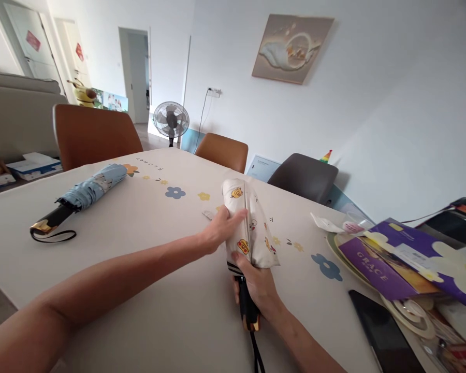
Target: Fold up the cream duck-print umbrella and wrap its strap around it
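A folded cream umbrella (252,228) printed with small cartoon figures lies over the middle of the table (159,290). My left hand (222,228) reaches across and wraps its fingers round the cream canopy from the left. My right hand (258,285) is closed on the umbrella's lower end, just above its black handle (247,310). A black wrist strap hangs from the handle toward me. A second folded umbrella (87,192), light blue with a black and gold handle, lies untouched at the table's left.
Purple paper bags (404,259) and plates are piled at the right, with a black phone (384,336) near the front right edge. Brown chairs (95,135) stand round the far side. A standing fan (171,120) is on the floor beyond.
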Demonstrator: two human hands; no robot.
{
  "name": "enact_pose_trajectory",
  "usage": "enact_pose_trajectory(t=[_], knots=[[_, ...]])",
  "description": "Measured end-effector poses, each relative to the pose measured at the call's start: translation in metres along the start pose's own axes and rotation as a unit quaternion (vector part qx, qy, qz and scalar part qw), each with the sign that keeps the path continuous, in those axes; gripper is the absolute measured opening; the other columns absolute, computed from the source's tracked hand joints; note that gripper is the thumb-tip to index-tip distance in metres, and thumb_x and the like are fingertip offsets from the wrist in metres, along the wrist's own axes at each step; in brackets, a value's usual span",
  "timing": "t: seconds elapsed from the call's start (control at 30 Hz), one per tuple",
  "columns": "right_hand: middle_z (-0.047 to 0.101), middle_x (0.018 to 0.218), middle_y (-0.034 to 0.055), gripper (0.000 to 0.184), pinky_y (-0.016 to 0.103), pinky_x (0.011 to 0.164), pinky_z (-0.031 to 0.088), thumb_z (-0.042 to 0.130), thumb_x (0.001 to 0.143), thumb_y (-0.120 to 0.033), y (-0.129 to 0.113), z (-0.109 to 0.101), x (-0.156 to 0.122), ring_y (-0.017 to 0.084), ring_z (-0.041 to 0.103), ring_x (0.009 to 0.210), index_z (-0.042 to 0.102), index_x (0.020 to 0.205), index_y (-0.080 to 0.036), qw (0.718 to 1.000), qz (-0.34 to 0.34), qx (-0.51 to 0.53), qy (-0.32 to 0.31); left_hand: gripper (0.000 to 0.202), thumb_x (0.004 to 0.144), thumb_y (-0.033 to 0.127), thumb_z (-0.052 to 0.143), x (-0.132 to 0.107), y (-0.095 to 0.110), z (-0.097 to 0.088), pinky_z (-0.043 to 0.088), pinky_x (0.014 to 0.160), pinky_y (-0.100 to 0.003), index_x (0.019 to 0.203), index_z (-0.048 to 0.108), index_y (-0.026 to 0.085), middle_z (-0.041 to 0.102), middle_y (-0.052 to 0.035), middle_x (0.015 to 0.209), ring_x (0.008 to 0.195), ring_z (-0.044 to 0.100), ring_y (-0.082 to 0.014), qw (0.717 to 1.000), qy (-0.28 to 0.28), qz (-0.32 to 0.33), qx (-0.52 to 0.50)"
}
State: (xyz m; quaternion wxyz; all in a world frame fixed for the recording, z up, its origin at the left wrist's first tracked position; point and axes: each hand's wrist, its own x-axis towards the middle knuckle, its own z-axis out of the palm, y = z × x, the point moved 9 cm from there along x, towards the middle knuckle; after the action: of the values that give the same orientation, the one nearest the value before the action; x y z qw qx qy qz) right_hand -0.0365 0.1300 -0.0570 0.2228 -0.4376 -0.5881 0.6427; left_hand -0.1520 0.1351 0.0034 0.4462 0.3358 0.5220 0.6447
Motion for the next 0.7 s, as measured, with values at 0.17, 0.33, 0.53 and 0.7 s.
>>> enact_pose_trajectory(t=[0.17, 0.33, 0.53, 0.7], knots=[[0.045, 0.034, -0.0016, 0.038, 0.023, 0.026, 0.036, 0.059, 0.071, -0.047, 0.001, 0.013, -0.010, 0.010, 0.040, 0.025, 0.048, 0.050, -0.018, 0.997, 0.022, -0.006, -0.076, 0.042, 0.070, 0.041, 0.068, 0.010, -0.008, -0.006, 0.053, 0.081, -0.039, 0.101, 0.061, 0.014, 0.068, -0.0128, 0.098, 0.090, 0.064, -0.0263, 0.985, -0.030, -0.066, -0.155], [0.044, 0.035, -0.0028, 0.044, 0.021, 0.027, 0.034, 0.058, 0.071, -0.055, 0.012, 0.023, -0.012, 0.010, 0.040, 0.025, 0.048, 0.052, -0.017, 0.993, 0.043, 0.029, -0.106, 0.043, 0.065, 0.032, 0.070, 0.012, -0.024, -0.008, 0.054, 0.079, -0.041, 0.103, 0.061, 0.014, 0.069, -0.0128, 0.097, 0.087, 0.065, -0.0271, 0.959, -0.018, -0.137, -0.248], [0.057, 0.048, -0.0028, 0.050, 0.019, 0.033, 0.035, 0.056, 0.075, -0.058, 0.012, 0.037, -0.012, 0.011, 0.048, 0.032, 0.056, 0.103, -0.016, 0.975, 0.043, 0.086, -0.201, 0.040, 0.068, 0.033, 0.066, 0.012, -0.019, -0.006, 0.054, 0.081, -0.042, 0.104, 0.060, 0.015, 0.069, -0.0117, 0.094, 0.087, 0.065, -0.0273, 0.962, -0.044, -0.124, -0.240], [0.046, 0.038, -0.0067, 0.041, 0.019, 0.033, 0.035, 0.059, 0.073, -0.055, 0.022, 0.039, -0.013, 0.008, 0.038, 0.029, 0.057, 0.083, -0.015, 0.969, 0.072, 0.116, -0.204, 0.043, 0.069, 0.039, 0.065, 0.014, -0.028, -0.004, 0.053, 0.082, -0.041, 0.105, 0.059, 0.015, 0.069, -0.0114, 0.096, 0.089, 0.065, -0.0266, 0.964, -0.064, -0.142, -0.214]])
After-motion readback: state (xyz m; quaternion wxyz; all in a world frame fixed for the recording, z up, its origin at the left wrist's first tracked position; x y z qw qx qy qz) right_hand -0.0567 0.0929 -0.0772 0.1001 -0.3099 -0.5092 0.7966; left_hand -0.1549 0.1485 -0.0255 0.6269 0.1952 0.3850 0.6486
